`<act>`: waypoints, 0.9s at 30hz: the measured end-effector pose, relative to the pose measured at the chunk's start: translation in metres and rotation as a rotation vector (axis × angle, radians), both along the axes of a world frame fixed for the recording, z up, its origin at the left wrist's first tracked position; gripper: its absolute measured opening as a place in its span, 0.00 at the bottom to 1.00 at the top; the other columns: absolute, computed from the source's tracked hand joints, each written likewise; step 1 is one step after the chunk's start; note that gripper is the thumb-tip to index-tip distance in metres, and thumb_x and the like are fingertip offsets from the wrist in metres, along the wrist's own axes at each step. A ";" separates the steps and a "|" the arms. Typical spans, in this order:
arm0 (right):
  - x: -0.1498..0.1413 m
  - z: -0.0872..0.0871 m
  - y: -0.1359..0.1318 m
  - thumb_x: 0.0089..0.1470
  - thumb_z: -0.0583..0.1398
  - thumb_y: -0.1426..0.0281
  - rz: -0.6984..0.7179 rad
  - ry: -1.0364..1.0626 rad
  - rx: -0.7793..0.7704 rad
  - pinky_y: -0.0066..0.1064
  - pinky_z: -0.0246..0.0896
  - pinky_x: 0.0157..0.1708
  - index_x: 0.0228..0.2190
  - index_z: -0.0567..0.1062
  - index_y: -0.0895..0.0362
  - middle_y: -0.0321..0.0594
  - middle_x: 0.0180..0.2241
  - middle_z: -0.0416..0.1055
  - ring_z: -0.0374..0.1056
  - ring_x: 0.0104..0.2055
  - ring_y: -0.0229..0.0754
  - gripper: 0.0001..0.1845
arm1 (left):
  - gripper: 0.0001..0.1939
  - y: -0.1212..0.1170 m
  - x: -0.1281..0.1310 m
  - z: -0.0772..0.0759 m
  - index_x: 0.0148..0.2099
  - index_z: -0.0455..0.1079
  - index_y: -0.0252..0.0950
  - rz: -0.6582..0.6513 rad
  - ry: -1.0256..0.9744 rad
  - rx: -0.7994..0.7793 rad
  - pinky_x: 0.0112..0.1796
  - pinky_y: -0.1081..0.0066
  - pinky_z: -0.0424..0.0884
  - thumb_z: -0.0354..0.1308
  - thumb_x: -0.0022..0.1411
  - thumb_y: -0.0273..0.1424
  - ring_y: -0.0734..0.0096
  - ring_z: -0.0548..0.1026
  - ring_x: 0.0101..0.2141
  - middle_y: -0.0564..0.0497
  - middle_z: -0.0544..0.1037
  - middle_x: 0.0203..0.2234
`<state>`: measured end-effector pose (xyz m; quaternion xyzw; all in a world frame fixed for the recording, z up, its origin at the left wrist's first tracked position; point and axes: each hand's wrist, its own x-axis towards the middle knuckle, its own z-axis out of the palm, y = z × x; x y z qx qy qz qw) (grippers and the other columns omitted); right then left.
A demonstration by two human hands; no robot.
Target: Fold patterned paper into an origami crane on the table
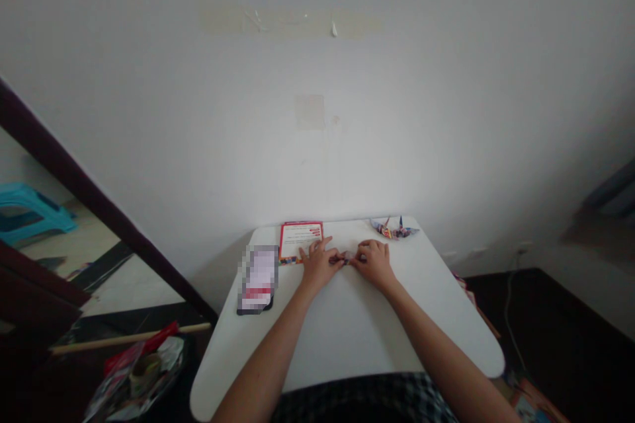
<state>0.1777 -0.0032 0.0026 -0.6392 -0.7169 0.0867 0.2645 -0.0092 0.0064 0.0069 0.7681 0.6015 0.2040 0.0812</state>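
Note:
A small folded piece of patterned paper lies low over the white table, between my two hands. My left hand presses its right side with the thumb side, while its other fingers spread toward a red-bordered printed sheet. From the right, my right hand pinches the paper's other end with curled fingers. Fingers cover much of the paper, so its full shape is hidden. Beyond my right hand, folded paper cranes in a similar print rest near the table's back edge.
A phone with a blurred screen lies at the table's left. Behind the table rises a pale wall. On the floor at left is a bag of litter; a blue stool appears farther left.

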 end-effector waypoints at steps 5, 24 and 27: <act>-0.001 0.001 -0.001 0.51 0.65 0.59 0.000 0.011 -0.004 0.58 0.34 0.62 0.29 0.77 0.52 0.40 0.48 0.68 0.56 0.57 0.51 0.09 | 0.08 0.001 -0.001 -0.001 0.39 0.76 0.50 -0.014 -0.002 0.004 0.56 0.26 0.42 0.64 0.56 0.42 0.49 0.54 0.63 0.58 0.62 0.63; -0.001 -0.001 -0.003 0.49 0.66 0.59 -0.011 0.011 0.019 0.56 0.35 0.62 0.29 0.77 0.52 0.40 0.48 0.69 0.58 0.56 0.51 0.10 | 0.08 -0.009 0.003 0.005 0.41 0.75 0.50 -0.025 0.035 0.019 0.57 0.26 0.40 0.58 0.61 0.42 0.48 0.54 0.62 0.57 0.66 0.61; -0.001 -0.002 -0.003 0.49 0.66 0.59 -0.011 0.004 0.014 0.57 0.34 0.62 0.30 0.77 0.51 0.40 0.49 0.69 0.58 0.56 0.51 0.10 | 0.09 -0.008 0.006 0.005 0.39 0.75 0.50 0.006 0.018 0.021 0.57 0.27 0.39 0.57 0.62 0.44 0.49 0.55 0.62 0.58 0.67 0.61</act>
